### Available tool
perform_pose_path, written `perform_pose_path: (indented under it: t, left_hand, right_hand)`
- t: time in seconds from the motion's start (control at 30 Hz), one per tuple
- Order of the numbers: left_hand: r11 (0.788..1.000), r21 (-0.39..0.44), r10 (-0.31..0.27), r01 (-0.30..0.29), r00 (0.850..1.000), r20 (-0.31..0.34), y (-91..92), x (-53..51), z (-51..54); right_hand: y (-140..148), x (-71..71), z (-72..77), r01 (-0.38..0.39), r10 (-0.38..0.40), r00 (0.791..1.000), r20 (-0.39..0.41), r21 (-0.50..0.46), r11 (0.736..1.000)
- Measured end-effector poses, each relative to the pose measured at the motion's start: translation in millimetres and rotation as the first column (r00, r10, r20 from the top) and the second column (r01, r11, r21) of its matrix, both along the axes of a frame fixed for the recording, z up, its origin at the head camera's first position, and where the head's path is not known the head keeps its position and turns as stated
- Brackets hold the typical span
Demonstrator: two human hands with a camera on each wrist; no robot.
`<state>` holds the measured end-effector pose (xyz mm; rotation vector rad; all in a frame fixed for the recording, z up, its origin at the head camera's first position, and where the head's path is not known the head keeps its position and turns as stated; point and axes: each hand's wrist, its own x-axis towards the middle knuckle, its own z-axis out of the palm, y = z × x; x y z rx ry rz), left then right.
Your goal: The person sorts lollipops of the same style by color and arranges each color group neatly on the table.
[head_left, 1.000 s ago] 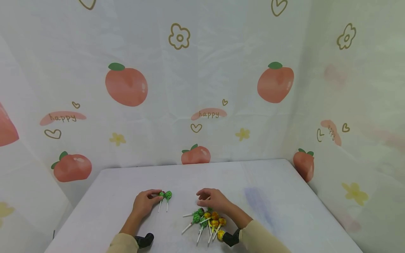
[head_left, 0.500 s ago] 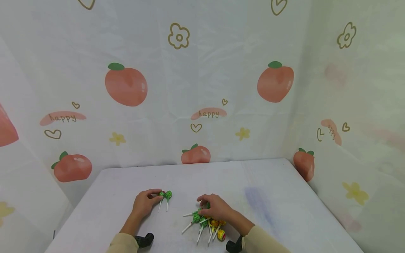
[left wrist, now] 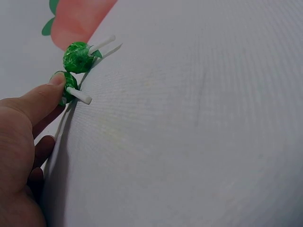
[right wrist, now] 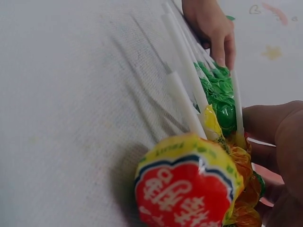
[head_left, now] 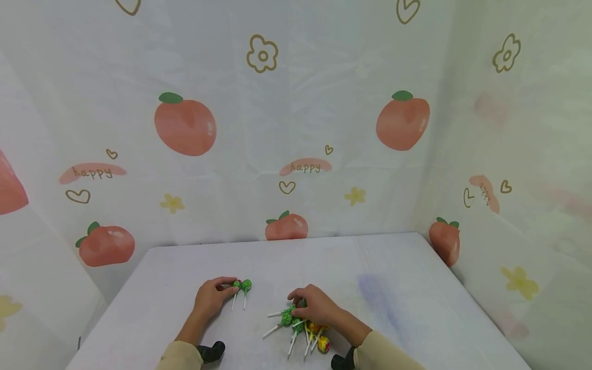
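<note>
My left hand pinches the head of a green-wrapped lollipop between thumb and fingers. Right beside that one stands a second green lollipop, its white stick toward me. My right hand is bent down over a pile of lollipops, thumb and fingers curved about a green lollipop at the pile's far side. Whether the fingers grip it is hidden. Several green lollipops lie left in the pile. Yellow-orange lollipops are partly under the hand, and a yellow-and-red one is nearest the right wrist.
A white-covered table carries everything. Behind it hangs a white curtain printed with peaches, which also closes off the sides. Black wrist mounts sit at both cuffs, the right one close to the yellow-and-red lollipop.
My right hand has come down and toward me onto the pile, covering some yellow-orange lollipops. One green lollipop's stick has swung slightly left. My left hand keeps its place.
</note>
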<state>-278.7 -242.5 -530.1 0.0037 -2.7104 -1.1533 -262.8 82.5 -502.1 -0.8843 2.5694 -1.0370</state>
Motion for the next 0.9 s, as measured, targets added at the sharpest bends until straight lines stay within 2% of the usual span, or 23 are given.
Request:
perform_pose_path:
  t: [0.33,0.6,0.9]
  left_hand:
    - [1.000,0.007,0.001,-0.001,1.000,0.005,0.0,1.3,-0.2]
    - [1.000,-0.018,0.014,-0.013,1.000,0.013,0.3,1.0,0.0]
    - [1.000,-0.021,0.018,-0.018,1.000,0.017,0.5,1.6,0.4]
  right_hand:
    - [-2,0.4,0.9,0.012,-0.012,1.000,0.027,-0.016,1.000]
    - [-4,-1.8,6.0,0.044,-0.043,0.998,0.051,-0.024,0.999]
    - [-3,-1.7,12.0,0.093,-0.095,0.995,-0.018,-0.091,0.991]
